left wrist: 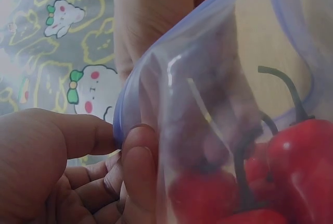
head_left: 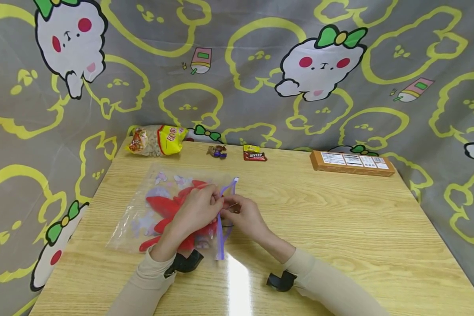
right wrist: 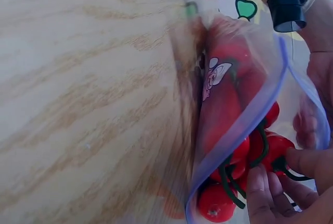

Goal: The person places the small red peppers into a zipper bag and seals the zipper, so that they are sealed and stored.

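Observation:
A clear zip bag (head_left: 126, 228) with a purple zip edge (head_left: 220, 241) lies on the table, its mouth to the right. Inside are several red artificial peppers (head_left: 162, 205) with green stems; in the left wrist view one pepper (left wrist: 307, 161) shows through the plastic. My left hand (head_left: 197, 210) lies over the bag and pinches its rim between thumb and finger. At the parted mouth, my right hand (head_left: 248, 216) has thumb and fingers around the stem end of a pepper (right wrist: 276, 148). Another pepper (right wrist: 216, 203) sits at the opening below it.
Along the table's back stand a yellow snack bag (head_left: 171, 140), small wrapped candies (head_left: 218, 152), a red packet (head_left: 254, 156) with a yellow one behind, and a long orange-brown box (head_left: 351, 163). Patterned cloth (head_left: 253, 109) hangs behind and at the sides.

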Demonstrator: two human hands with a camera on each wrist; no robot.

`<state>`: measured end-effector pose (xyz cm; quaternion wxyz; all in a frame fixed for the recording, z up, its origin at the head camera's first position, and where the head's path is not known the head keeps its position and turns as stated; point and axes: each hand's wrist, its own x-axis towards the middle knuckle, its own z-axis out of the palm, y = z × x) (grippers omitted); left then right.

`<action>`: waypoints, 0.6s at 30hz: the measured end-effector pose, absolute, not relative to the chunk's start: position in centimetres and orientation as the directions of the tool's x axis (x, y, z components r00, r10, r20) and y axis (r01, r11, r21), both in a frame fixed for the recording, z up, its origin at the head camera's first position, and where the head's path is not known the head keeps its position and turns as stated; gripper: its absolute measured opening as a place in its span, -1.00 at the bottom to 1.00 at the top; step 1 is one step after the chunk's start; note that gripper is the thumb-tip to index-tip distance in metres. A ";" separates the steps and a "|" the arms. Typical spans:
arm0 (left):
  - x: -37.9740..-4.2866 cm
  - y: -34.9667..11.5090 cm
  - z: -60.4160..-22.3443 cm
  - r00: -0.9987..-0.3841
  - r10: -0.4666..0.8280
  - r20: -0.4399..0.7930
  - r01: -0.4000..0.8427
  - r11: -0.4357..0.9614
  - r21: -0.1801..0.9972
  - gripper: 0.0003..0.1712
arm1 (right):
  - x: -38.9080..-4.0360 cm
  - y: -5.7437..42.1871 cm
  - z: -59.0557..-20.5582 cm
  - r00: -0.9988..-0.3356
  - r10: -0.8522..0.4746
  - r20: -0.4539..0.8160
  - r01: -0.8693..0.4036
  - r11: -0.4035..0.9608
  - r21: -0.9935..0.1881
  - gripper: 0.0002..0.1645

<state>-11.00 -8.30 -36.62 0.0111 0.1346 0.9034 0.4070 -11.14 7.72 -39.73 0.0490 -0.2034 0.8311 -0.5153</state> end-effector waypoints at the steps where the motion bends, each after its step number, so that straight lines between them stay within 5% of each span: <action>1: -11.0 -8.3 -36.6 -0.963 0.251 0.094 0.238 0.635 0.735 -0.89 | -11.4 7.6 -40.3 -0.909 -0.392 0.137 -0.302 0.398 -0.866 -0.71; 11: -11.1 -8.4 -36.8 -0.962 0.258 0.090 0.238 0.634 0.736 -0.89 | -11.4 7.9 -40.4 -0.892 -0.435 0.126 -0.326 0.423 -0.846 -0.68; 18: -10.7 -8.3 -36.5 -0.959 0.279 0.052 0.228 0.650 0.725 -0.95 | -11.3 11.9 -38.7 -0.922 -0.340 0.184 -0.353 0.545 -0.761 -0.79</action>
